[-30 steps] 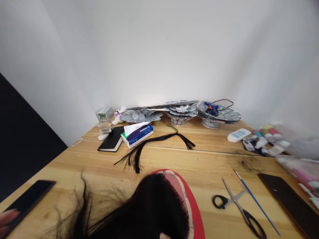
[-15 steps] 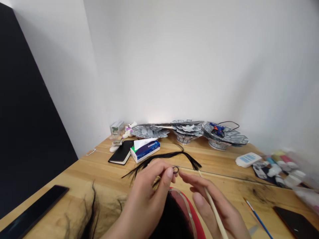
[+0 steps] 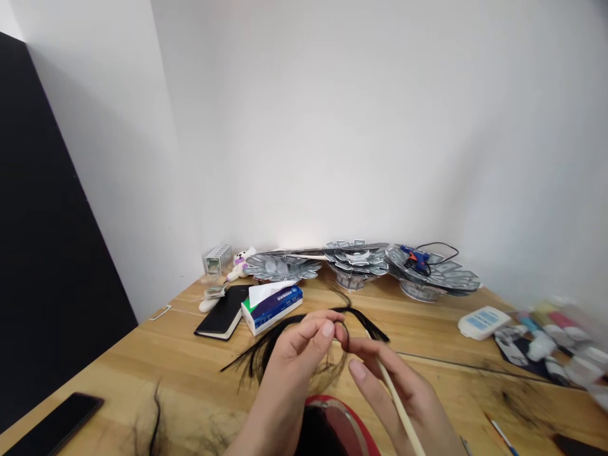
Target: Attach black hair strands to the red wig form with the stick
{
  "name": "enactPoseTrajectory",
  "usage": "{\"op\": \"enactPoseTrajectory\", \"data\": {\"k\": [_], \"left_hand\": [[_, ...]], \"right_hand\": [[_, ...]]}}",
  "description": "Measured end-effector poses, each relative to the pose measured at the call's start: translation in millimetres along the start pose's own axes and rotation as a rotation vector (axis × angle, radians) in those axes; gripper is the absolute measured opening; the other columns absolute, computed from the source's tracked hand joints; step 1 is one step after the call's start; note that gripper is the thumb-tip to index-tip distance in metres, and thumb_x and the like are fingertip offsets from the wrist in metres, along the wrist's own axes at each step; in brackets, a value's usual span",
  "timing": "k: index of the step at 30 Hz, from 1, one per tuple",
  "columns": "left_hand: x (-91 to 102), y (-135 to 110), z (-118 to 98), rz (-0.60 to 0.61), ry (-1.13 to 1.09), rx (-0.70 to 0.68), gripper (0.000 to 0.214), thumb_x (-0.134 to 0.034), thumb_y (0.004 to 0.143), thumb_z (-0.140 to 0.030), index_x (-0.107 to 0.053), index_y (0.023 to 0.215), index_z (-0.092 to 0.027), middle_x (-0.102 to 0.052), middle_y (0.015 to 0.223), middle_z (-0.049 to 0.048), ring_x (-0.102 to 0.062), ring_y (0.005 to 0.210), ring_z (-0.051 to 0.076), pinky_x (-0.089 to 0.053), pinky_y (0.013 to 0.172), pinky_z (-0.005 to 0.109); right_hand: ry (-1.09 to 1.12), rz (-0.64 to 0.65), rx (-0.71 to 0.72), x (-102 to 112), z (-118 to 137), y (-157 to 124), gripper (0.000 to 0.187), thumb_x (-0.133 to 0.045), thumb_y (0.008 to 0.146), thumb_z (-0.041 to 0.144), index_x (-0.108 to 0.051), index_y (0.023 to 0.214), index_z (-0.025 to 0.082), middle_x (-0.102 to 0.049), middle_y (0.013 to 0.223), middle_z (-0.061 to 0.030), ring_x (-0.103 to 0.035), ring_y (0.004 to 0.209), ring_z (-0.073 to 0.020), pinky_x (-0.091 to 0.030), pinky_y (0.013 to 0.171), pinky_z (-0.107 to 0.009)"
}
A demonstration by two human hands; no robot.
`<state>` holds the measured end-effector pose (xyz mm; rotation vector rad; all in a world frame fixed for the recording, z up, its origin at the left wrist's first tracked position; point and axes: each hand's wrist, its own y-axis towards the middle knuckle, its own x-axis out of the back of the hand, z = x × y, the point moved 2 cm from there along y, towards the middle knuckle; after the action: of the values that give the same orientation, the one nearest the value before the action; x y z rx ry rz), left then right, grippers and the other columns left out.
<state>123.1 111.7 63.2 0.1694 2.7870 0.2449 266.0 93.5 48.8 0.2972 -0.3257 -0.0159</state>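
Note:
My left hand [image 3: 304, 354] is closed, with thumb and forefinger pinching a thin lock of dark hair [image 3: 347, 335]. That lock bends in an arc toward my right forefinger, and wispy ends hang below. My right hand [image 3: 403, 392] is closed around a slim pale wooden stick [image 3: 399, 405], which slants up between its fingers; its thumb stands apart. The stick's upper end reaches past the forefinger. Below both hands sits a rounded red-edged object [image 3: 358, 427] with black hair on it, partly hidden by my left wrist. A black hank of hair [image 3: 251, 348] lies on the table behind.
A tissue pack [image 3: 273, 310] and black notebook [image 3: 223, 313] lie left of centre. Grey layered paper models [image 3: 356, 266] line the wall, with a blue glue gun [image 3: 415, 258] on one. Phone [image 3: 57, 424] at left; bottles [image 3: 546, 342], brush [image 3: 503, 437] and loose hair [image 3: 517, 399] at right.
The hair at my left fingertips was a small ring and is now a wider arc. My right forefinger has come up against it. The view has shifted, so the table sits lower.

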Motion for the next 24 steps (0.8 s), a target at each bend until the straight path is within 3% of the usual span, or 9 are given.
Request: {"op": "enactPoseTrajectory", "data": {"k": [4, 9, 12, 15, 19, 21, 24], "left_hand": [[-1.7, 5.2, 7.0, -0.012, -0.028, 0.017, 0.029, -0.065, 0.088, -0.046, -0.072, 0.076, -0.021, -0.068, 0.104, 0.0068, -0.058, 0.109, 0.025, -0.038, 0.098, 0.033], [-8.0, 7.3, 9.8, 0.004, 0.049, -0.059, 0.028, -0.065, 0.089, -0.041, -0.073, 0.072, -0.021, -0.067, 0.105, 0.0089, -0.057, 0.11, 0.027, -0.041, 0.093, 0.033], [-8.6, 6.7, 5.7, 0.037, 0.155, -0.159, 0.022, -0.067, 0.088, -0.035, -0.076, 0.073, -0.021, -0.066, 0.103, 0.0102, -0.054, 0.113, 0.029, -0.039, 0.094, 0.033], [-2.3, 6.0, -2.3, 0.024, 0.225, -0.241, 0.018, -0.066, 0.09, -0.027, -0.076, 0.076, -0.024, -0.065, 0.098, 0.007, -0.054, 0.107, 0.026, -0.033, 0.097, 0.03], [8.9, 5.4, -11.1, 0.079, 0.073, -0.09, 0.026, -0.07, 0.087, -0.031, -0.068, 0.064, -0.02, -0.064, 0.087, 0.0057, -0.057, 0.093, 0.022, -0.039, 0.088, 0.027], [10.9, 4.6, -13.1, 0.147, -0.056, 0.036, 0.03, -0.07, 0.087, -0.036, -0.065, 0.063, -0.018, -0.066, 0.084, 0.0076, -0.061, 0.089, 0.023, -0.046, 0.086, 0.031], [11.4, 5.6, -13.3, 0.152, -0.25, 0.128, 0.028, -0.073, 0.084, -0.036, -0.063, 0.067, -0.016, -0.07, 0.083, 0.0083, -0.067, 0.087, 0.023, -0.052, 0.085, 0.034]], "right_hand": [[-0.074, -0.044, 0.019, 3.4, -8.2, 2.2, 0.032, -0.058, 0.09, 0.049, -0.071, 0.109, 0.026, -0.076, 0.119, -0.0083, -0.071, 0.104, -0.0278, -0.054, 0.092, -0.036], [-0.03, -0.027, 0.079, 1.5, -2.0, 0.0, 0.034, -0.065, 0.086, 0.044, -0.069, 0.114, 0.026, -0.076, 0.118, -0.0064, -0.071, 0.107, -0.0266, -0.054, 0.092, -0.03], [0.031, -0.036, 0.01, -0.1, 0.3, 0.5, 0.023, -0.063, 0.088, 0.044, -0.073, 0.098, 0.026, -0.079, 0.101, -0.0043, -0.073, 0.095, -0.0252, -0.054, 0.084, -0.028], [0.173, -0.055, -0.049, 5.6, 1.8, 2.2, 0.023, -0.065, 0.087, 0.047, -0.072, 0.081, 0.026, -0.077, 0.086, -0.0028, -0.07, 0.086, -0.0246, -0.052, 0.079, -0.029], [0.653, -0.012, -0.141, 20.2, 6.2, 5.5, 0.031, -0.073, 0.08, 0.052, -0.067, 0.069, 0.024, -0.071, 0.074, -0.0023, -0.062, 0.081, -0.0218, -0.048, 0.077, -0.028], [0.868, 0.084, -0.221, 24.8, 8.9, 6.5, 0.033, -0.075, 0.08, 0.048, -0.065, 0.064, 0.022, -0.058, 0.058, 0.0011, -0.05, 0.062, -0.016, -0.045, 0.066, -0.027], [0.944, 0.132, -0.299, 28.1, 9.3, 7.3, 0.029, -0.078, 0.082, 0.041, -0.069, 0.068, 0.018, -0.031, 0.047, 0.0098, -0.024, 0.048, -0.0088, -0.036, 0.056, -0.021]]}}
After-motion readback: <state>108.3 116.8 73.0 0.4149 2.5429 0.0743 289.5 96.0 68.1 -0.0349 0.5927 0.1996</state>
